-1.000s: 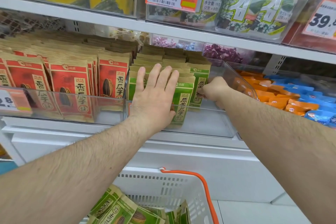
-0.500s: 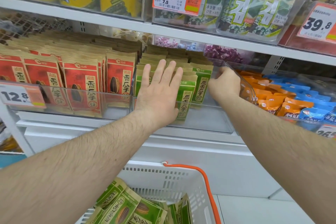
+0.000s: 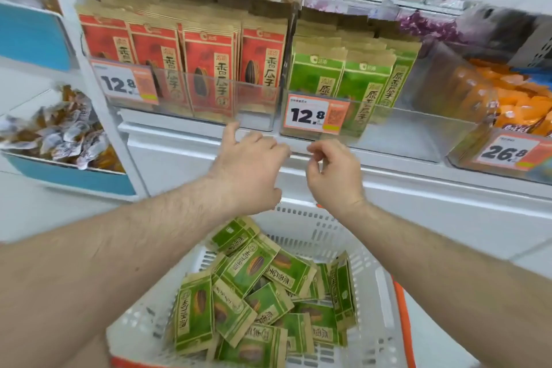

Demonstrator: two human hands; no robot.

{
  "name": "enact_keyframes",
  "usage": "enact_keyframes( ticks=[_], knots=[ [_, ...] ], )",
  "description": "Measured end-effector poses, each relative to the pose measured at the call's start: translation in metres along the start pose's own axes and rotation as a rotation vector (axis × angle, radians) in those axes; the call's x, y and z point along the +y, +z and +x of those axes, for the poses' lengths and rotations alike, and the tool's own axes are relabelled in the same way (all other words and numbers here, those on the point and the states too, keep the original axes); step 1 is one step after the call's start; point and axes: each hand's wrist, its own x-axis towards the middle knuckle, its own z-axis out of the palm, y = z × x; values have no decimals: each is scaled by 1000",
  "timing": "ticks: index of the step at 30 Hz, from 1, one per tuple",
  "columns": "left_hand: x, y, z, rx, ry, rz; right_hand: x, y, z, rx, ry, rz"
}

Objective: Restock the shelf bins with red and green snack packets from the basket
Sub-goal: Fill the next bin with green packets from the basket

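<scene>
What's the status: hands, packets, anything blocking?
Left hand and right hand both empty, loosely curled, below the shelf bins. Green packets piled in the basket; green bin part full. Nothing blocking the basket.

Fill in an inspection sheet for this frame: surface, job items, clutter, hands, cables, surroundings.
Surface: white shelf carrying clear bins.
Job's things: red packets upright and filling the left bin; green packets upright at the left of the right bin, which has bare floor to their right; white basket below, showing only loose green packets.
Clutter: nothing seen.
Hands: left hand and right hand both empty, fingers loosely curled, below the shelf edge and above the basket.
Cables: nothing seen.
Surroundings: 12.8 price tags on both bins; orange snacks to the right; wrapped sweets in a blue bin to the left.
</scene>
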Motion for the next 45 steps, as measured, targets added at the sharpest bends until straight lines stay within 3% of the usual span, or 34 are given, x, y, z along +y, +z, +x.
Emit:
enact_keyframes(
  ticks=[5, 10, 13, 17, 24, 26, 28, 30, 34, 36, 38, 41, 45],
  knots=[
    [-28, 23, -23, -234, -56, -58, 4, 52, -58, -472, 168, -85],
    [-46, 34, -28, -401, -85, -163, 6, 99, -103, -1043, -36, -359],
    [-54, 39, -31, -512, -72, -152, 5, 121, -116, -1204, -251, -527],
    [-61, 49, -26, -551, -48, -150, 11, 149, -133, -1316, -385, -680],
    [-64, 49, -17, -546, -51, -182, 20, 173, -142, -1287, -527, -807],
    [-65, 49, -16, -546, -57, -187, 18, 170, -135, -1264, -493, -784],
    [-67, 48, -16, -551, -72, -197, 16, 162, -123, -1225, -363, -739],
    [-69, 45, -16, -551, -96, -203, 12, 149, -106, -1171, -102, -620],
    [-68, 41, -16, -530, -183, -214, -1, 113, -72, -923, 626, -60],
    [-66, 39, -17, -537, -229, -245, -12, 92, -60, -785, 823, 245],
    [-63, 40, -19, -555, -261, -301, -24, 72, -51, -704, 908, 441],
    [-57, 46, -21, -571, -291, -421, -37, 55, -46, -662, 957, 534],
    [-42, 56, -25, -442, -357, -759, -53, 38, -43, -653, 979, 586]
  ],
)
